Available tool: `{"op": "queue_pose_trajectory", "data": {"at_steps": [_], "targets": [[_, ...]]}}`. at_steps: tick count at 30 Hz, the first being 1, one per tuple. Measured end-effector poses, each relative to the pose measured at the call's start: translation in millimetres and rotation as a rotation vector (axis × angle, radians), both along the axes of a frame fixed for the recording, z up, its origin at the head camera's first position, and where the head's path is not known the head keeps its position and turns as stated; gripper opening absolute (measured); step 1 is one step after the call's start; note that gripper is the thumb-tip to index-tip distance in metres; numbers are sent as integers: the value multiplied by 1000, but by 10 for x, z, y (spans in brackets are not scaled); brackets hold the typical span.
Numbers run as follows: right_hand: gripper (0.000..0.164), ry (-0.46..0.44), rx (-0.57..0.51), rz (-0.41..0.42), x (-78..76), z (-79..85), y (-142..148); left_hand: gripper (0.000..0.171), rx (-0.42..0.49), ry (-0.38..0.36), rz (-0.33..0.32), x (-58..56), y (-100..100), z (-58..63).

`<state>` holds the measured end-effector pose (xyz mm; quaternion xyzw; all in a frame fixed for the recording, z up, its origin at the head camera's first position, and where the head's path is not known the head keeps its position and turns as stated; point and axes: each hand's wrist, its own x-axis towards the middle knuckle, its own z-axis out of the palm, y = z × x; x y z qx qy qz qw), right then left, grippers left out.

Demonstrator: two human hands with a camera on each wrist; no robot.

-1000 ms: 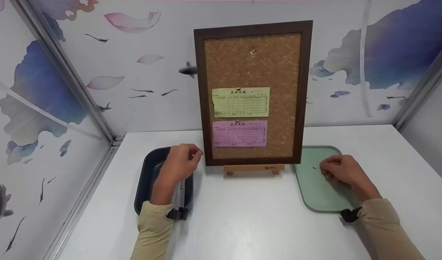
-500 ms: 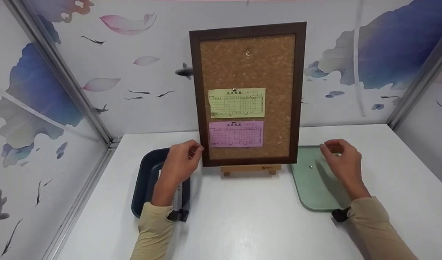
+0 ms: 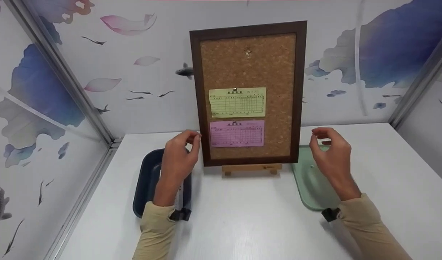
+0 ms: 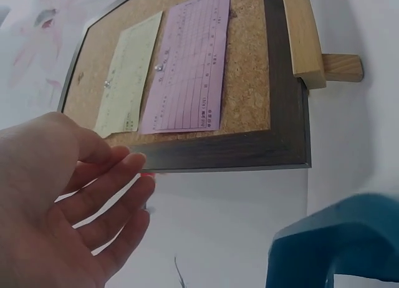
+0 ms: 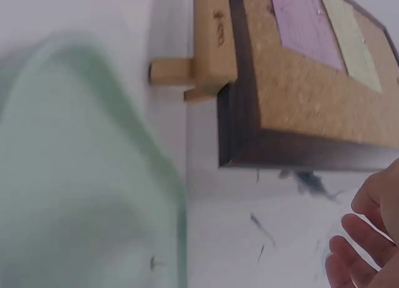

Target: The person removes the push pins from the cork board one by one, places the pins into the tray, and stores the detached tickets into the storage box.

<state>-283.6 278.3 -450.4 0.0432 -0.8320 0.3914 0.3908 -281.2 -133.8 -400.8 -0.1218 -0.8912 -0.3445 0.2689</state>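
Observation:
A cork board [image 3: 275,72] in a dark brown frame leans upright on a small wooden easel [image 3: 252,168]. A yellow form slip [image 3: 238,103] and a pink one [image 3: 237,134] are pinned to it, one above the other. My left hand [image 3: 179,157] is raised over the navy tray, its loosely bent fingertips right at the frame's left edge. My right hand [image 3: 331,155], raised over the green tray [image 3: 303,195], has its thumb and fingers loosely bent, close to the frame's right side. Nothing shows between the fingers in the right wrist view.
A small pin [image 3: 312,166] lies in the green tray. In the navy tray [image 3: 138,196], partly hidden by the left arm, is a clear ruler [image 3: 179,196]. A shiny cluster of pins [image 3: 248,53] sits high on the cork. Painted panels enclose the white table [image 3: 242,224].
My right hand has lifted from the green tray and moved left and up, toward the frame's right side. My left hand has risen a little along the frame's left edge.

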Motion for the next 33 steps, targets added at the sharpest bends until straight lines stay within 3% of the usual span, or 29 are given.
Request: {"op": "queue_pose_trajectory", "data": {"at_steps": [6, 15, 23, 33], "targets": [[19, 66, 28, 56, 5, 118, -239, 18, 32, 41, 7, -3, 98, 85], [25, 47, 106, 131, -108, 358, -546, 47, 160, 109, 20, -185, 225, 113], [27, 47, 100, 183, -235, 558, -764, 37, 98, 129, 29, -410, 335, 132], [24, 2, 94, 266, -384, 764, -1138, 38, 162, 85, -8, -588, 389, 283]]}}
